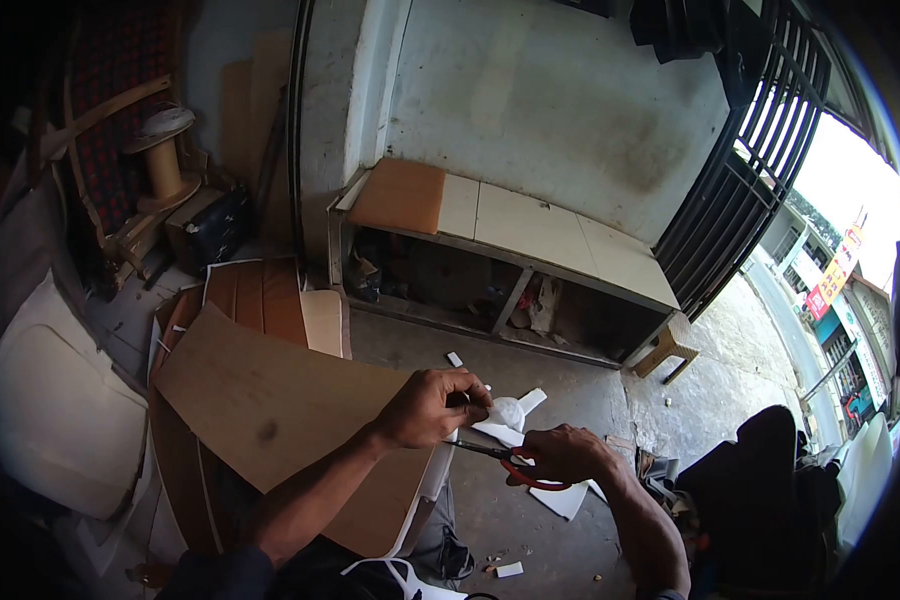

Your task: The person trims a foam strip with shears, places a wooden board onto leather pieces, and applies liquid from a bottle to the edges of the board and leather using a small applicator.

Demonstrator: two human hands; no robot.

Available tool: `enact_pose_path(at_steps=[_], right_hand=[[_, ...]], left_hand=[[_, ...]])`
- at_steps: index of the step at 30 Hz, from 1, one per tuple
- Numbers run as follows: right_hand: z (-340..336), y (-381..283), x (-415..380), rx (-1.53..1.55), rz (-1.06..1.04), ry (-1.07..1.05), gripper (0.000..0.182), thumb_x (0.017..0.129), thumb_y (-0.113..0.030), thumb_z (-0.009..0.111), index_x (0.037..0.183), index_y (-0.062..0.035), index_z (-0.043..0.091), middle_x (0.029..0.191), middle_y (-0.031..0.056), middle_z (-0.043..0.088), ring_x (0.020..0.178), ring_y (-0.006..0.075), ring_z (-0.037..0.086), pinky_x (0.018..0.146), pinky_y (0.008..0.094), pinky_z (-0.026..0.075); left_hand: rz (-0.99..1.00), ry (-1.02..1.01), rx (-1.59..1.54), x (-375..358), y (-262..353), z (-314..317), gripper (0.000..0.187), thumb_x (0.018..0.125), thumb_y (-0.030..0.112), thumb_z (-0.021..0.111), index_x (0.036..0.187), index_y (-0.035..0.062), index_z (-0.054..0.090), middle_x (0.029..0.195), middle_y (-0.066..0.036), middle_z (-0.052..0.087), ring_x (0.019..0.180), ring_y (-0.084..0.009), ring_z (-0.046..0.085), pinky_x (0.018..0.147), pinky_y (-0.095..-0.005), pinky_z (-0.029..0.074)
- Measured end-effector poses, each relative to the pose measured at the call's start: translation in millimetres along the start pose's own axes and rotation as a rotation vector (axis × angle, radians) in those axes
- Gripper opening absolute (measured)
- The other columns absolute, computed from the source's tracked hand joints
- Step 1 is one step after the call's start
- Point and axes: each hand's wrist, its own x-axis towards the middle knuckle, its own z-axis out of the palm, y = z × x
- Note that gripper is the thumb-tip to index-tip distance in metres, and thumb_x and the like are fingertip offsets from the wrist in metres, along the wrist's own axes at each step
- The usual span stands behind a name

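Red-handled scissors are in my right hand, the fingers wrapped round the handles and the dark blades pointing left. Just left of them my left hand is closed in a pinch at the edge of a white sheet; what lies between the fingertips is too small to make out. The blades reach this edge below my left fingers. Under my left forearm lies a large brown board. White scraps are on the floor beyond and below the scissors.
A low tiled bench with open shelves and a brown pad stands against the wall. Brown quilted panels lie at left, near a white padded shape. A small stool, a black seat-like object and a metal gate are at right.
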Motion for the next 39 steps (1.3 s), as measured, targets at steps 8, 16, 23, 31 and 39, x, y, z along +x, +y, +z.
enact_pose_path(at_steps=[8, 16, 23, 31, 39], right_hand=[[-3, -8, 7, 0.017, -0.054, 0.004, 0.057, 0.082, -0.067, 0.068, 0.104, -0.0145, 0.069, 0.083, 0.0082, 0.072, 0.082, 0.0269, 0.071, 0.072, 0.0434, 0.054], [24, -2, 1, 0.186, -0.189, 0.246, 0.046, 0.084, -0.052, 0.076, 0.085, -0.0075, 0.064, 0.064, 0.0090, 0.065, 0.059, 0.0247, 0.067, 0.057, 0.0396, 0.050], [111, -53, -2, 0.360, 0.120, 0.387, 0.049, 0.087, -0.058, 0.066, 0.107, -0.0136, 0.068, 0.085, 0.0182, 0.071, 0.084, 0.0400, 0.070, 0.067, 0.0484, 0.055], [173, -106, 28, 0.783, 0.330, 0.566, 0.055, 0.083, -0.059, 0.065, 0.105, -0.0084, 0.066, 0.085, 0.0209, 0.071, 0.087, 0.0440, 0.069, 0.075, 0.0501, 0.053], [153, -155, 26, 1.147, 0.206, 0.799, 0.041, 0.085, -0.044, 0.070, 0.102, -0.0072, 0.063, 0.078, 0.0157, 0.066, 0.069, 0.0365, 0.064, 0.066, 0.0433, 0.050]], left_hand=[[0.005, -0.022, 0.022, 6, -8, 5, 0.014, 0.085, 0.008, 0.075, 0.098, 0.0022, 0.072, 0.093, -0.009, 0.071, 0.088, -0.0174, 0.069, 0.082, -0.0312, 0.053], [-0.081, 0.011, -0.164, 23, -34, -13, 0.018, 0.091, 0.005, 0.070, 0.109, 0.0006, 0.068, 0.096, -0.003, 0.069, 0.088, -0.0093, 0.065, 0.082, -0.0262, 0.054], [0.114, -0.151, 0.570, 41, -163, -73, 0.049, 0.088, 0.028, 0.075, 0.127, 0.0034, 0.061, 0.119, -0.015, 0.067, 0.104, -0.0270, 0.067, 0.093, -0.0368, 0.052], [-0.166, -0.417, 0.460, 41, -154, -81, 0.049, 0.080, 0.029, 0.081, 0.119, 0.0024, 0.066, 0.114, -0.017, 0.070, 0.108, -0.0285, 0.066, 0.093, -0.0381, 0.050], [-0.123, -0.321, 0.461, 35, -102, -91, 0.045, 0.077, 0.023, 0.083, 0.114, 0.0030, 0.067, 0.111, -0.016, 0.071, 0.106, -0.0286, 0.067, 0.091, -0.0380, 0.051]])
